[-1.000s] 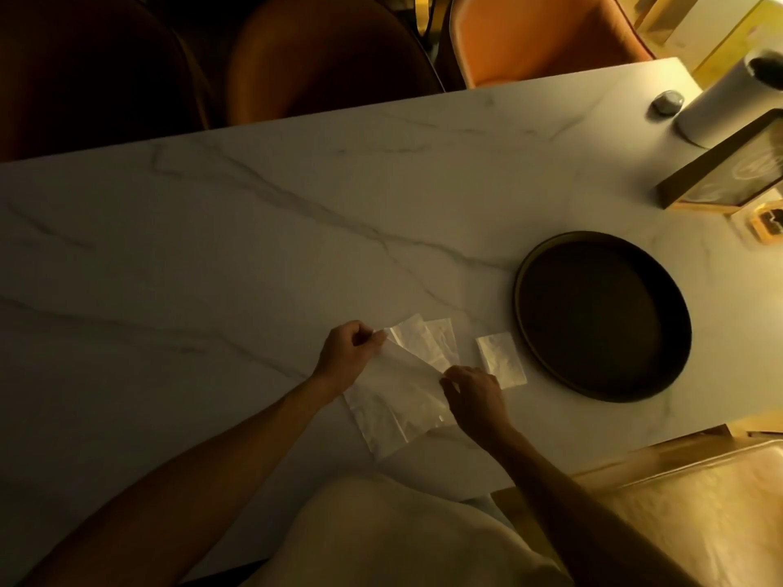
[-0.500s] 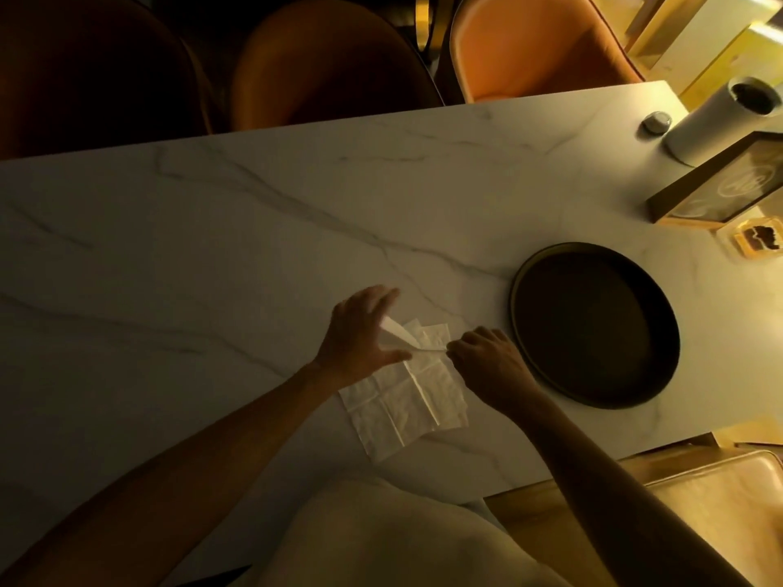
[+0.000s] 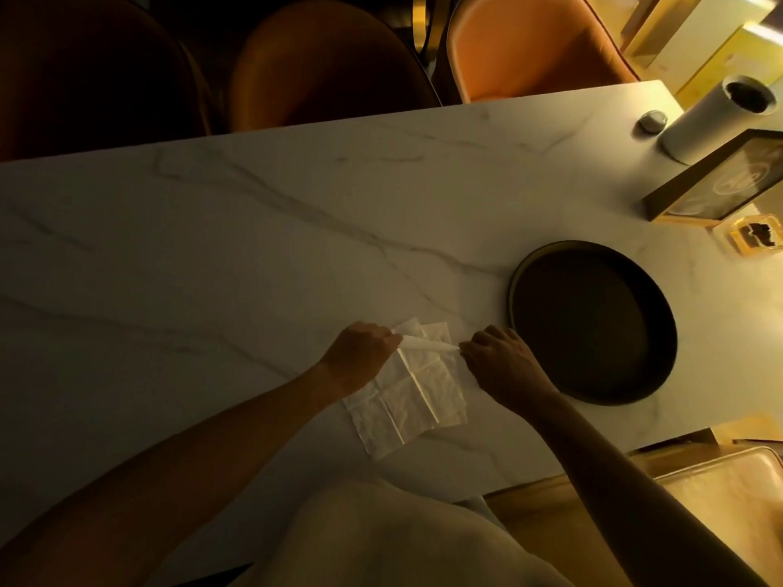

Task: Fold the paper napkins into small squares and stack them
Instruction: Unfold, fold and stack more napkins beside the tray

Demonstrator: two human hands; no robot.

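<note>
A white paper napkin [image 3: 413, 396] lies spread on the marble table [image 3: 212, 256] near its front edge, creased into quarters. Its far edge is lifted off the table as a thin fold. My left hand [image 3: 360, 355] pinches that raised edge at its left end. My right hand [image 3: 502, 364] pinches the same edge at its right end. Behind the raised edge, corners of other napkin pieces [image 3: 428, 330] show on the table. The small folded square seen earlier is hidden under my right hand.
A dark round tray [image 3: 593, 322] sits just right of my right hand. At the far right stand a white cylinder [image 3: 716, 116], a small grey knob [image 3: 652, 120], a framed box [image 3: 720, 184] and a small yellow dish [image 3: 756, 237]. Chairs line the table's far side.
Both hands have taken the napkin's far edge and lifted it; my right hand moved up and to the right, covering the small folded square. The view shifted slightly.
</note>
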